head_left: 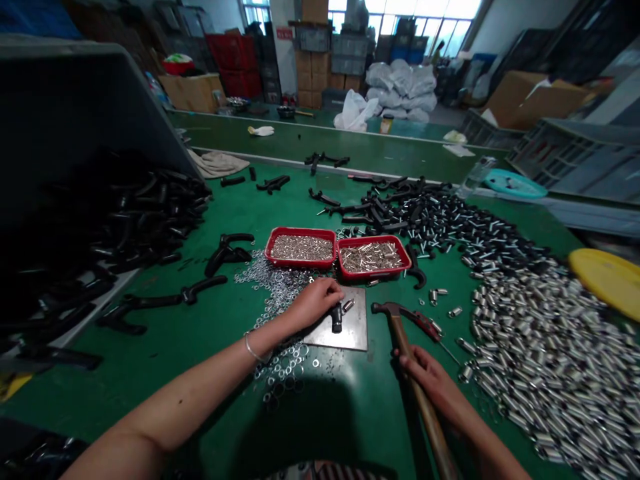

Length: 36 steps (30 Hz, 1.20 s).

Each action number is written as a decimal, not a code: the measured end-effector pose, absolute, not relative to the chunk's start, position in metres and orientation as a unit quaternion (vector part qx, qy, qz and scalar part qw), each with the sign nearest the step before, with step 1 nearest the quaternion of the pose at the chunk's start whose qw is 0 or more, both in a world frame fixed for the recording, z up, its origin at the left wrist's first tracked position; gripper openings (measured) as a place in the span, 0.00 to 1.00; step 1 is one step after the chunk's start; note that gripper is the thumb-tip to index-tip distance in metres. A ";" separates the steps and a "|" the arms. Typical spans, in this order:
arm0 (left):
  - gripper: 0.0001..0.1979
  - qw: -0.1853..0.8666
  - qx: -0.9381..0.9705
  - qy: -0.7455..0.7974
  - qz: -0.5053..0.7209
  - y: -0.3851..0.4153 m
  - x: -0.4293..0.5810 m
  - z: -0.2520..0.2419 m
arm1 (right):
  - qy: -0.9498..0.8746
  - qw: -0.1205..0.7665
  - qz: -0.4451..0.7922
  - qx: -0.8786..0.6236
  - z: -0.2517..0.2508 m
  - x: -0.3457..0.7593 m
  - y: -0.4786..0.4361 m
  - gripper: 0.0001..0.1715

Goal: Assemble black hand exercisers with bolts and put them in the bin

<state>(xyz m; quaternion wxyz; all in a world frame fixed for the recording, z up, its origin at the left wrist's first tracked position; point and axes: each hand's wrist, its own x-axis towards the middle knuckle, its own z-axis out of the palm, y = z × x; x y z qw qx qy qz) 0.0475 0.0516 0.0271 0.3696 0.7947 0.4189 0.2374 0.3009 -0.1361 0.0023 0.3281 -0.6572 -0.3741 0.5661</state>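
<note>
With the steel plate (356, 337) taken as the clock's centre, the black part (337, 321) is found lying on it, its far end met by the left hand (321, 299). The left fingertips are brought together there, narrowly; whether the part is gripped or merely touched cannot be told. A small spring (349, 305) is seen on the plate just beside the part. By the right hand (425, 372), at four o'clock, the hammer (427, 417) is held, its handle wrapped by the fingers, its head pointed toward the plate. At three o'clock a red-handled tool (429, 327) is laid, and farther out silver cylinders (550, 353) are heaped. Loose washers (280, 293) are scattered at ten. Small metal pieces are held in the left red tray (300, 264), at eleven, and the right red tray (375, 273), at one.
</note>
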 end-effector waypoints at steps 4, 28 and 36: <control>0.07 0.369 0.777 0.460 0.220 0.039 0.037 0.006 | -0.344 0.349 0.586 -0.645 0.004 0.296 -0.119 0.25; 0.44 0.265 0.875 0.371 0.163 0.018 0.019 0.012 | -0.586 0.223 0.343 -0.699 0.012 0.273 -0.105 0.22; 0.31 0.462 0.779 0.352 0.236 -0.026 0.025 0.028 | -0.673 0.330 0.319 -0.580 0.030 0.258 -0.088 0.21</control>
